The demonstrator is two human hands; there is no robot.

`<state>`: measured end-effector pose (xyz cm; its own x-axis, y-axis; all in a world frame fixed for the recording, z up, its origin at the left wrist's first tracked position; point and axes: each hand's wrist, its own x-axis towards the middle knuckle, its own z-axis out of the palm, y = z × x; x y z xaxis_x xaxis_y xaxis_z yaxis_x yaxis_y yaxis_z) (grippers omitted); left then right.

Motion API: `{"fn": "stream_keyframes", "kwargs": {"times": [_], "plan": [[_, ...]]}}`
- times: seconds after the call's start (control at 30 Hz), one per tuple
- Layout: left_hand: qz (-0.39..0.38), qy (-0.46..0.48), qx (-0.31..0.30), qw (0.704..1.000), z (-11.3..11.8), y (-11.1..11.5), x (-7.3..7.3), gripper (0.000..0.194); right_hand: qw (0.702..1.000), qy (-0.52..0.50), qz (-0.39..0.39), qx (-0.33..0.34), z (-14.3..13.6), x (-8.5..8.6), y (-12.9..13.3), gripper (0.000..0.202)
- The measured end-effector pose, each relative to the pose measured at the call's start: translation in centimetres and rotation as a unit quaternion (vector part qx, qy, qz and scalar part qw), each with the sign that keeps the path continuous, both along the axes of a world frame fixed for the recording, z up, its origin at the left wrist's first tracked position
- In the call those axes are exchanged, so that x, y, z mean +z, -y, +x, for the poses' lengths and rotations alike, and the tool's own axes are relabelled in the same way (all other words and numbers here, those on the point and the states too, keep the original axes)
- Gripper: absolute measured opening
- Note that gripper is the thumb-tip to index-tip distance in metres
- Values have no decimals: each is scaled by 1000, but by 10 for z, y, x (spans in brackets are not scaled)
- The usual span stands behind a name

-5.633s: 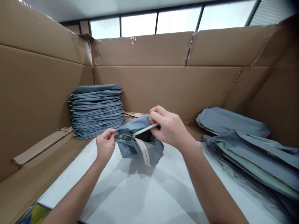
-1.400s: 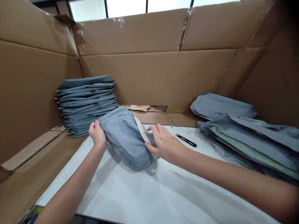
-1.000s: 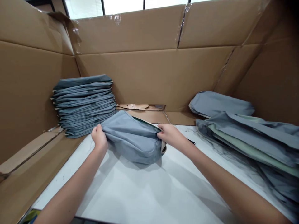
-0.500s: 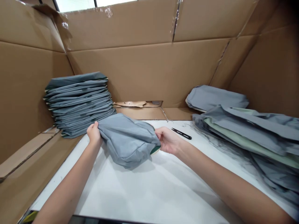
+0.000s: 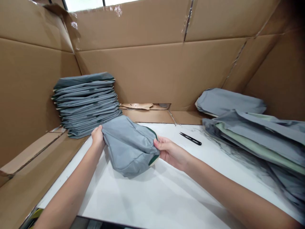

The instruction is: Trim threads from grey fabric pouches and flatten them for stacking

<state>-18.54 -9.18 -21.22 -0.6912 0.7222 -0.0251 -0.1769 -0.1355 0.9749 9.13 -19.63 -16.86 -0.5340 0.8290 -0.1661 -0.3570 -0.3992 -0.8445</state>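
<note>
A grey-blue fabric piece (image 5: 128,146) with a dark green and cream edge on its right side hangs between my hands, just above the white table (image 5: 143,197). My left hand (image 5: 97,136) pinches its upper left corner. On the right edge, my right hand (image 5: 168,151) grips the cloth, thumb on top and fingers partly hidden beneath. Black thread snips (image 5: 190,139) lie on the table beyond my right hand.
A tall stack of folded grey-blue pieces (image 5: 88,105) stands at the back left. Loose grey and pale green pieces (image 5: 262,140) are heaped on the right, one folded piece (image 5: 228,101) behind them. Cardboard walls (image 5: 143,73) surround the table.
The view has shifted slightly, so the surroundings sit further right. My right hand has come a little closer to my left, and more of the green edge shows.
</note>
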Motion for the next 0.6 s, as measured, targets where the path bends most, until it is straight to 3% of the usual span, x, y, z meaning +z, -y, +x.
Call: {"fn": "stream_keyframes", "kwargs": {"times": [0.2,0.37,0.47,0.5,0.53,0.6], "plan": [[-1,-47,-21,999,5,4,4,25,995,-88,13,-39,-7,-12,-6,26],[-4,-97,-78,992,4,7,21,26,983,-115,80,-119,3,6,-17,16],[99,-193,-37,976,14,28,39,36,971,-141,111,-158,11,20,-18,14],[178,-269,-26,946,21,38,44,34,967,-152,118,-165,13,23,-18,14],[262,-353,-49,897,28,49,49,27,964,-162,124,-169,15,25,-18,15],[386,-498,-180,755,44,71,56,25,960,-177,132,-171,18,26,-19,15]]}}
